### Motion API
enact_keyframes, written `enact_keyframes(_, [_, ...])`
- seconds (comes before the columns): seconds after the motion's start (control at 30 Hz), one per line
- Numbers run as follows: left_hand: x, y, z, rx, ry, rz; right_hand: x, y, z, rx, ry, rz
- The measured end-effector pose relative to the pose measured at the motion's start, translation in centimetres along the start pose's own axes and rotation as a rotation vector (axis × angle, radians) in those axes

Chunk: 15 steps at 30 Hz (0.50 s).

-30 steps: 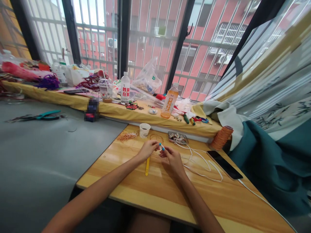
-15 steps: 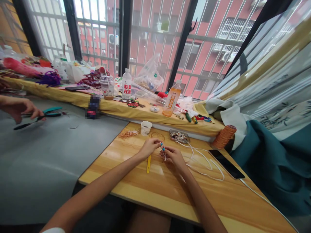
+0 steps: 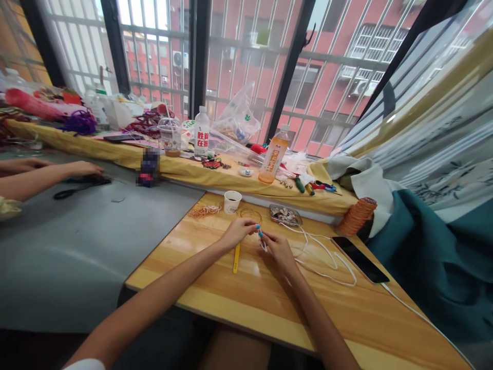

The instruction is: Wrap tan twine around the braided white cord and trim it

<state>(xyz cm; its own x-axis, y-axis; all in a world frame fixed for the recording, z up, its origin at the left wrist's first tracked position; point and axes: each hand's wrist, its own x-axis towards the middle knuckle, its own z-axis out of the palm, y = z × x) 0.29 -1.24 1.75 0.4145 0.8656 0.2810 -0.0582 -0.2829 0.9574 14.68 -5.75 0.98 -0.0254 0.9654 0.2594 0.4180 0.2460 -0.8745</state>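
Above the middle of the wooden table [image 3: 215, 277], both my hands pinch a small piece of white cord [image 3: 263, 245]. My left hand [image 3: 242, 231] has its thumb and fingertips together at the upper end. Just right of it, my right hand [image 3: 278, 247] grips lower down, and a white loop hangs below its fingers. Bright blue shows at the fingertips of both hands. Beneath my left hand lies a yellow strip [image 3: 236, 258], partly covered by it. A longer white cord [image 3: 327, 281] runs in loose loops to the right of my right hand.
Behind my hands stand a paper cup [image 3: 231, 202] and a clear tray [image 3: 285, 215] of small pieces. A phone [image 3: 360, 259] and an orange thread spool [image 3: 357, 216] lie right. Bottles crowd the sill. At left, another person's hands [image 3: 87, 169] are near black scissors [image 3: 71, 191].
My hands have drawn slightly closer together around the white cord. At left, the other person's hand has moved right and the black scissors have shifted on the grey surface.
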Motion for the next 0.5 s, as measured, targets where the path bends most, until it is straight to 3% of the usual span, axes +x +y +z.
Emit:
enact_keyframes(0.1, [0.07,-0.02,-0.05,-0.033,0.011,-0.050,-0.07,-0.31,0.06,0.001,-0.006,-0.006])
enact_keyframes(0.33, [0.38,-0.50,-0.24,-0.056,0.009,-0.045,-0.17,-0.76,0.25,0.391,-0.122,0.200])
enact_keyframes(0.5, [0.26,0.13,-0.36,-0.019,0.004,-0.053,-0.26,-0.46,0.59,0.240,-0.050,0.174])
